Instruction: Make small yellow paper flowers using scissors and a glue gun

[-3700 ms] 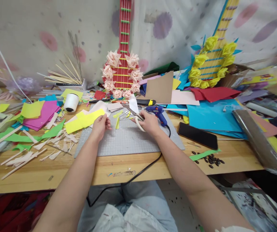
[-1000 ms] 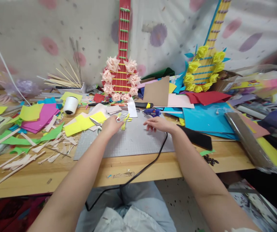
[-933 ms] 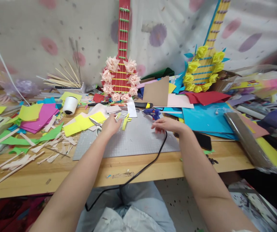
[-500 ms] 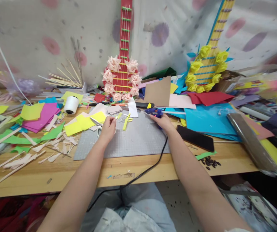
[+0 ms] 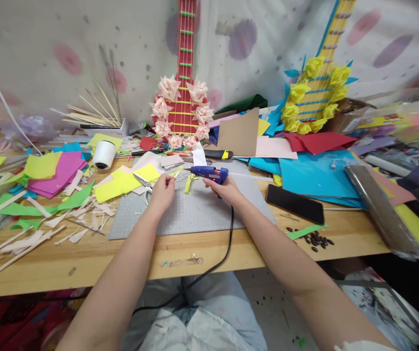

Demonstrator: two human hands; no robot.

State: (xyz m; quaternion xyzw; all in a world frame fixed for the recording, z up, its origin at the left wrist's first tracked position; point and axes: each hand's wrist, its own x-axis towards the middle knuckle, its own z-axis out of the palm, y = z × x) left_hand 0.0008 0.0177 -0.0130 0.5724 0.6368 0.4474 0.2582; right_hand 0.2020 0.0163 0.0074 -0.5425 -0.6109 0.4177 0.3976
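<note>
While the right hand (image 5: pixel 226 190) closes around a blue plastic glue gun (image 5: pixel 209 172) at centre frame, the left hand (image 5: pixel 163 191) pinches its fingertips together near the nozzle (image 5: pixel 188 169), any hold too small to make out, above a gray gridded cutting mat (image 5: pixel 194 214).

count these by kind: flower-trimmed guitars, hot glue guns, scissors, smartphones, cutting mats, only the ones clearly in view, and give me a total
Flower-trimmed guitars: 2, one red, one yellow
Hot glue gun: 1, in the right hand
Pair of scissors: 1
Smartphone: 1
Cutting mat: 1
Total: 6
</note>
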